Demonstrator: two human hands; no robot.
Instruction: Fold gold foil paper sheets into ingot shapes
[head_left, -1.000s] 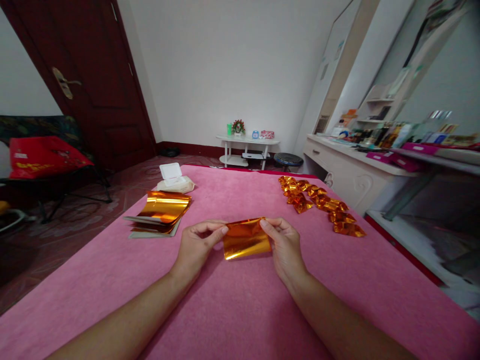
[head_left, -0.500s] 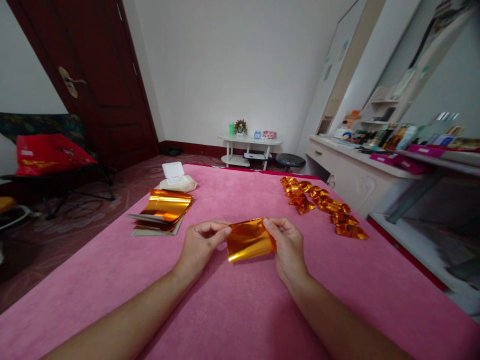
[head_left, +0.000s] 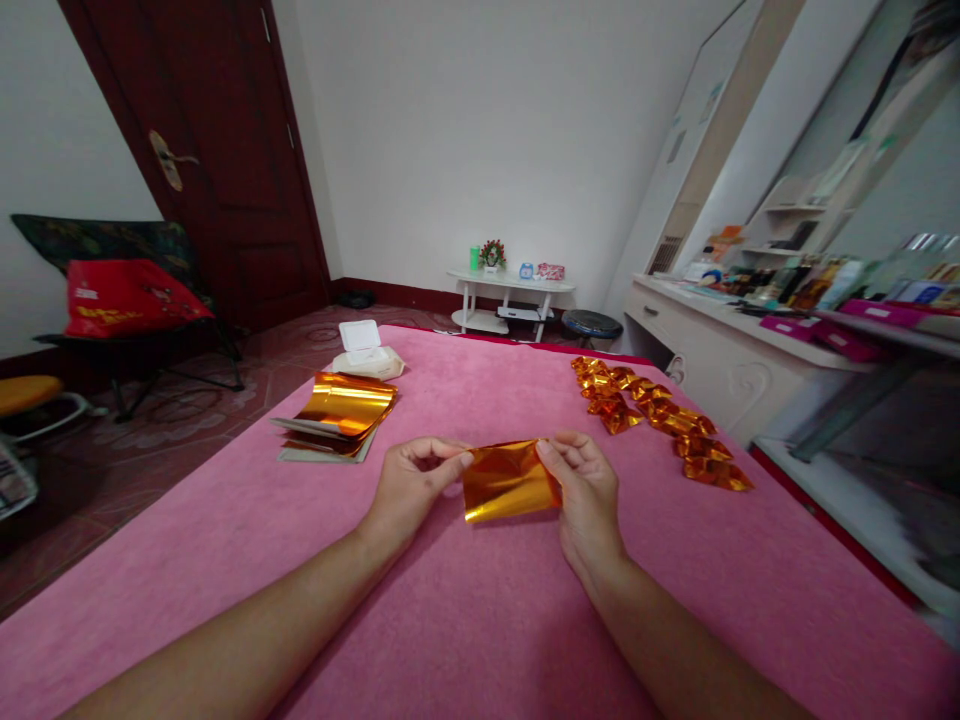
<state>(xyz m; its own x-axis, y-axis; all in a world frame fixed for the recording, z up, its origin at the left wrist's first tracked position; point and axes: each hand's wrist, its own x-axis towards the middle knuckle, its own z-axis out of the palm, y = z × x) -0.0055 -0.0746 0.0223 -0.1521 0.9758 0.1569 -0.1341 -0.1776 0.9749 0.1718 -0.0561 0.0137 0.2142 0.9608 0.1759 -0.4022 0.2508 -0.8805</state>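
Note:
A sheet of gold foil paper (head_left: 511, 485) hangs between my hands over the pink cloth. My left hand (head_left: 421, 482) pinches its upper left corner between thumb and fingers. At the upper right corner, my right hand (head_left: 589, 495) grips the same sheet, thumb on the near face. To the left lies a stack of gold foil paper (head_left: 349, 405), with grey undersides showing at its near edge. Several folded gold foil pieces (head_left: 656, 410) sit in rows on the right side of the cloth.
An open pack of wipes (head_left: 367, 360) stands behind the stack. Pink cloth (head_left: 480, 620) covers the table. Beyond are a small white table (head_left: 510, 283) and a round stool (head_left: 592, 325). A cluttered dresser (head_left: 697, 340) flanks the right; a chair with a red bag (head_left: 135, 298) is left.
The whole view has shifted slightly, so everything appears a little farther right. Both hands keep hold of the foil sheet, which looks nearly the same.

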